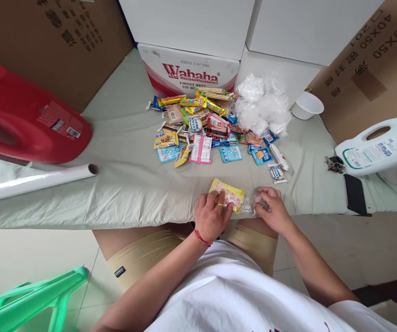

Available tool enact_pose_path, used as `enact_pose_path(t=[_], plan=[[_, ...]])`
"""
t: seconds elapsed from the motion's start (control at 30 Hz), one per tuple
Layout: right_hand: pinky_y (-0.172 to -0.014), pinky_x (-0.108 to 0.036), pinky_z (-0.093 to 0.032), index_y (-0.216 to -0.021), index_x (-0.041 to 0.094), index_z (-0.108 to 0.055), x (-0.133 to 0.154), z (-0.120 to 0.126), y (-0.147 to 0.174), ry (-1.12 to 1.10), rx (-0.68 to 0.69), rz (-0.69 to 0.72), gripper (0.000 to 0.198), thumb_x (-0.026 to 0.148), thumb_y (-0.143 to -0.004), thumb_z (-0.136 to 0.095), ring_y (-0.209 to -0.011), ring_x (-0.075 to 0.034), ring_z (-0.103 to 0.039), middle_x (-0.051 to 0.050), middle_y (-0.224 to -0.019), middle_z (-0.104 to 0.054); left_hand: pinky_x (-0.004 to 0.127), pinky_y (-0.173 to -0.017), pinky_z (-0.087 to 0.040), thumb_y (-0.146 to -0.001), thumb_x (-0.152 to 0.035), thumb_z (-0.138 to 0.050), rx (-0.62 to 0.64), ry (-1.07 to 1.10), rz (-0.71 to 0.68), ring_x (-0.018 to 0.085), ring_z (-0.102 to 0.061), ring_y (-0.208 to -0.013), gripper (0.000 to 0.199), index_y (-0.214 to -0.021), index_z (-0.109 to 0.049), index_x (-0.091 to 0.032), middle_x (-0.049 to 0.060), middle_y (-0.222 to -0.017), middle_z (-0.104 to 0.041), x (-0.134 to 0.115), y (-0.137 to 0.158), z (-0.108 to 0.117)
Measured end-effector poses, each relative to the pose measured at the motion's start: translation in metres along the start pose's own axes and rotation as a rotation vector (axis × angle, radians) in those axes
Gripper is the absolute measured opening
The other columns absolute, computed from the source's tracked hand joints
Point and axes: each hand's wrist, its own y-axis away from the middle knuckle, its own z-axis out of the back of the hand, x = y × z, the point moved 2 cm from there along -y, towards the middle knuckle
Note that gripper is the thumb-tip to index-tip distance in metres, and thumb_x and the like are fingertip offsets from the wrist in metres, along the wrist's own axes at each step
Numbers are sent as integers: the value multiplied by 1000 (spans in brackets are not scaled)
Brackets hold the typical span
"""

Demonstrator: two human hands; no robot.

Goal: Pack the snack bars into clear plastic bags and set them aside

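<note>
A yellow snack packet (pixel 237 193) with pink and red print lies near the table's front edge. My left hand (pixel 211 216) is closed on its left side, the fingers bent over the top and the thumb at the lower edge. Against the packet's right end is a crumpled clear plastic bag (pixel 248 205). My right hand (pixel 272 210) pinches the far side of this bag between thumb and fingers. Further back sits a pile of small wrapped snacks (pixel 198 124), and beside it a heap of clear plastic bags (pixel 264 106).
Behind the pile stands a Wahaha carton (pixel 191 69). A red jug (pixel 29 115) and a white roll (pixel 36 182) lie at left. To the right are a white bowl (pixel 307 106), a white detergent bottle (pixel 381 145) and a black phone (pixel 355 193). A green stool (pixel 36 295) stands below.
</note>
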Motion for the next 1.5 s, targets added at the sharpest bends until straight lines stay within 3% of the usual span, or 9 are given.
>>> enact_pose_path(t=[0.13, 0.3, 0.5, 0.67, 0.83, 0.97, 1.2, 1.33, 1.5], plan=[[-73, -34, -58, -87, 24, -56, 14, 6, 15, -333, 75, -197, 25, 47, -90, -65, -87, -20, -68, -8, -106, -69, 47, -91, -48, -98, -45, -62, 6, 41, 23, 32, -63, -107, 40, -130, -71, -24, 14, -120, -73, 1, 1, -4], [-42, -21, -32, -82, 25, -47, 40, -4, 0, -542, 108, -420, 36, 52, -86, -70, -41, -10, -41, 11, -52, -43, 52, -96, -43, -100, -46, -61, 40, 58, 42, 35, -63, -119, 36, -128, -73, -27, 13, -123, -74, -1, -1, -2], [-56, -26, -40, -80, 23, -55, 77, -42, -49, -247, 88, -207, 15, 32, -91, -60, -55, -15, -53, 4, -62, -57, 49, -97, -48, -100, -32, -61, 105, 56, -14, 32, -64, -119, 31, -127, -73, -24, 14, -126, -73, -8, -4, -1], [-67, -30, -42, -99, 20, -61, 95, -56, -39, 207, 70, 34, 23, 23, -105, -40, -77, -20, -62, -9, -94, -68, 47, -97, -54, -95, -21, -54, 63, 291, -143, 29, -66, -115, 29, -114, -76, -20, 15, -123, -73, 4, -2, 11], [-63, -31, -42, -113, 18, -61, 99, -65, -19, 411, 66, 84, 23, 14, -104, -41, -74, -20, -60, -12, -107, -64, 58, -111, -47, -97, -23, -50, -109, 238, 266, 36, -56, -133, 34, -121, -72, -14, 20, -133, -65, 27, -13, 21], [-72, -34, -50, -121, 16, -62, 103, -69, -16, 380, 69, 105, 29, 11, -103, -40, -83, -24, -63, -14, -110, -62, 66, -121, -34, -98, -24, -50, 17, 152, 250, 42, -36, -153, 28, -111, -73, -12, 22, -145, -60, 22, -26, 10], [-103, -43, -56, -149, 20, -49, 93, -41, 22, -136, -29, 45, 43, 31, -109, -40, -118, -27, -64, -18, -127, -61, 45, -98, -59, -102, -25, -48, 30, 564, 257, 27, -70, -110, 26, -121, -63, -18, 16, -119, -71, -20, -25, 24], [-102, -41, -57, -141, 26, -60, 77, -18, 48, -702, -64, -269, 47, 54, -109, -38, -124, -26, -64, -13, -133, -67, 48, -107, -54, -96, -19, -52, -16, 595, -44, 29, -63, -132, 37, -130, -62, -24, 15, -143, -64, -60, -14, 28], [-93, -39, -60, -109, 26, -74, 45, -18, 53, -1264, -254, -626, 37, 57, -89, -76, -111, -27, -70, -6, -116, -76, 64, -116, -44, -71, -14, -57, 129, 598, -396, 41, -47, -150, 89, -157, -39, -15, 23, -156, -53, -89, 1, -1]])
